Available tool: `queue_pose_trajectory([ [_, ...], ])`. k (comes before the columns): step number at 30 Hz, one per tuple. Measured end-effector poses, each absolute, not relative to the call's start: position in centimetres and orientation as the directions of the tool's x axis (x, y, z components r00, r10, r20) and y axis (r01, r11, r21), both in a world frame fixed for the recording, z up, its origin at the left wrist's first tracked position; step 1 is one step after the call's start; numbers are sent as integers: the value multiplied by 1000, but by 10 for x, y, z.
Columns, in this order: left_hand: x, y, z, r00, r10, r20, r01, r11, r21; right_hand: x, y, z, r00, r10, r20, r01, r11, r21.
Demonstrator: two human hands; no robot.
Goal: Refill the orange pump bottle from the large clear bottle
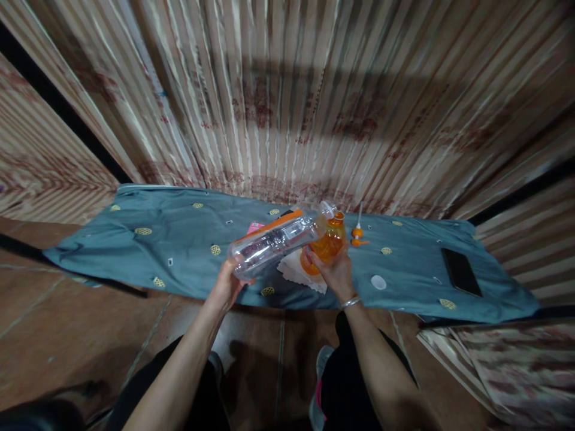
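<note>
A large clear bottle (pixel 274 242) with an orange label lies tilted in the air, its neck up at the right. My left hand (pixel 229 281) is closed round its base end. The orange see-through bottle (pixel 330 242) leans beside the clear bottle's neck, and my right hand (pixel 335 272) grips it. Whether the two bottles touch is hard to tell. Under them a white paper or tissue (pixel 299 272) rests on the cloth. To the right lies an orange pump top (pixel 357 233) with a pale tube.
A teal cloth with pineapple prints (pixel 179 239) covers the narrow table. On it are a black phone (pixel 461 272), a round white disc (pixel 378 282) and a pink item (pixel 255 227) behind the clear bottle. Patterned curtains (pixel 287 108) hang behind.
</note>
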State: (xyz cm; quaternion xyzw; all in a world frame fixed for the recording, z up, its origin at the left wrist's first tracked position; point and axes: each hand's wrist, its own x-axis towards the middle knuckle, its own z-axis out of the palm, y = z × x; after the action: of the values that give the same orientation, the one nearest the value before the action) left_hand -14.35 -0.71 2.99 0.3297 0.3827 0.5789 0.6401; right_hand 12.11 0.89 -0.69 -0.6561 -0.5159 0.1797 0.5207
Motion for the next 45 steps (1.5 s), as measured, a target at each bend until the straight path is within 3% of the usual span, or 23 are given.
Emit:
queue_pose_trajectory([
  [15, -132, -14, 34, 214, 944, -253, -611, 331, 719, 118, 7, -3, 407, 872, 272, 529, 17, -849],
  [28, -159, -3, 37, 35, 986, -161, -784, 126, 607, 120, 7, -7, 429, 861, 271, 525, 6, -851],
  [45, -213, -7, 29, -86, 971, -221, -593, 129, 795, 122, 1, -1, 437, 853, 285, 596, -37, -803],
])
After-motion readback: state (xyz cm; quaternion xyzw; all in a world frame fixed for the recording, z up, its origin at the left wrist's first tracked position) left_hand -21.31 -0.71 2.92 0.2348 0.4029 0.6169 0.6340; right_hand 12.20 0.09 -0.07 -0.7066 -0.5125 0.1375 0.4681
